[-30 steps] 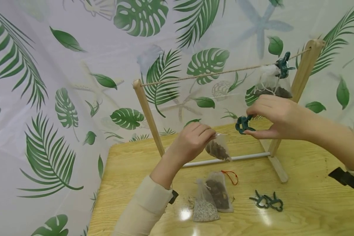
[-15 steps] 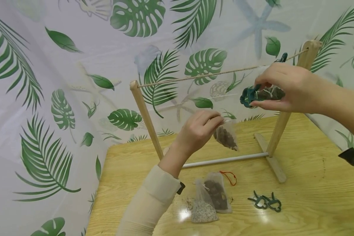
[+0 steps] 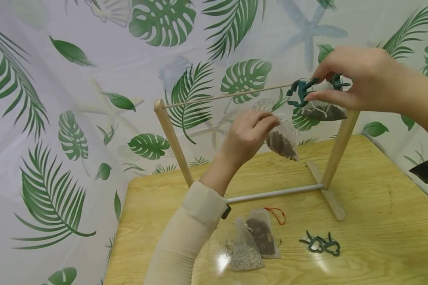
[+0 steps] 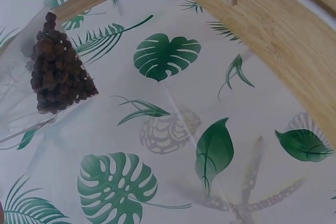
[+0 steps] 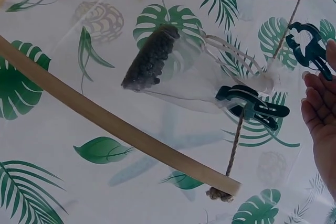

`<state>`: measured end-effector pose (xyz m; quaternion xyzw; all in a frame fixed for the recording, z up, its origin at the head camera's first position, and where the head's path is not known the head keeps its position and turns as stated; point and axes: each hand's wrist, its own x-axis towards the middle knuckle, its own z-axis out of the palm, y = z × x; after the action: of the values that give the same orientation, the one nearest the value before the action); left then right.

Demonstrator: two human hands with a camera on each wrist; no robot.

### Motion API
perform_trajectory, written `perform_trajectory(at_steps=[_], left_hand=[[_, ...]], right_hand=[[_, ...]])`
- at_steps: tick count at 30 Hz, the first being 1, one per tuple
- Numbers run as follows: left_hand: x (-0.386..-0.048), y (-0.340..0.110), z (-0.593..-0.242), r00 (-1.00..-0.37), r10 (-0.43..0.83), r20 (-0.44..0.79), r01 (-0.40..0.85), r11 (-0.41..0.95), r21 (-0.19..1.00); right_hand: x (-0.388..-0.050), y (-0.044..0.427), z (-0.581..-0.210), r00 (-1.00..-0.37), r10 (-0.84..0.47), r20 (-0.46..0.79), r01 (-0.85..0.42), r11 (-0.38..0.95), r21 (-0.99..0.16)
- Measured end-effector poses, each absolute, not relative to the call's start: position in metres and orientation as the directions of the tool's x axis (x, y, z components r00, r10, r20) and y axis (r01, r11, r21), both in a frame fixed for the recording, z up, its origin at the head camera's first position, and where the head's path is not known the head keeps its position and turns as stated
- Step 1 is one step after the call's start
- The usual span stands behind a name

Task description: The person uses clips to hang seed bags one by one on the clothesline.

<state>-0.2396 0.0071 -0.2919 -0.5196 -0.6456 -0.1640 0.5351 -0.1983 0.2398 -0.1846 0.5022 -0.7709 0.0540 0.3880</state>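
Note:
My left hand (image 3: 247, 134) pinches the top of a mesh bag (image 3: 281, 142) of dark brown pieces, which hangs below the rope; the bag also shows at the left of the left wrist view (image 4: 55, 72). With thumb and fingers my right hand (image 3: 363, 79) grips a green clip (image 3: 300, 93) at the rope (image 3: 232, 94). In the right wrist view the clip's jaws are parted beside the rope. Another green clip (image 5: 247, 103) holds a second bag of dark contents (image 5: 152, 59) on the rope near the post.
The rope runs between two wooden posts (image 3: 172, 142), joined low down by a white bar (image 3: 274, 193). On the table (image 3: 378, 190) lie a bag of pale grains (image 3: 246, 255), a bag of dark pieces with a red cord (image 3: 262, 233), and two green clips (image 3: 322, 244).
Both hands have risen toward the rope, the left also moving right with its bag. My right hand has brought the gripped clip up to rope height.

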Motion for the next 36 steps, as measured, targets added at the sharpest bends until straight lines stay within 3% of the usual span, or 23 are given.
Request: perform_trajectory(at_steps=[6,14,17,21,25,31,36], left_hand=[[-0.245,0.015,-0.282,0.065,0.453,0.889,0.851,0.440,-0.287],[-0.245,0.027,-0.275,-0.044,0.426,0.904,0.839,0.507,-0.199],[-0.248,0.031,-0.273,-0.007,0.455,0.890,0.801,0.536,-0.268],[-0.252,0.035,-0.271,0.116,0.503,0.856,0.717,0.554,-0.422],[-0.254,0.037,-0.268,0.178,0.499,0.848,0.684,0.557,-0.471],[-0.255,0.041,-0.264,0.173,0.482,0.859,0.663,0.588,-0.464],[-0.258,0.044,-0.264,0.138,0.459,0.878,0.657,0.621,-0.428]], right_hand=[[-0.206,0.244,-0.173,-0.234,-0.742,0.628,-0.805,0.510,0.303],[-0.218,0.251,-0.163,-0.404,-0.714,0.572,-0.779,0.597,0.194],[-0.222,0.254,-0.160,-0.485,-0.686,0.542,-0.738,0.654,0.167],[-0.226,0.257,-0.157,-0.592,-0.627,0.506,-0.674,0.730,0.116],[-0.229,0.259,-0.157,-0.689,-0.570,0.448,-0.625,0.780,0.030],[-0.232,0.265,-0.157,-0.809,-0.465,0.359,-0.532,0.839,-0.113],[-0.234,0.262,-0.157,-0.827,-0.451,0.336,-0.514,0.848,-0.126]])
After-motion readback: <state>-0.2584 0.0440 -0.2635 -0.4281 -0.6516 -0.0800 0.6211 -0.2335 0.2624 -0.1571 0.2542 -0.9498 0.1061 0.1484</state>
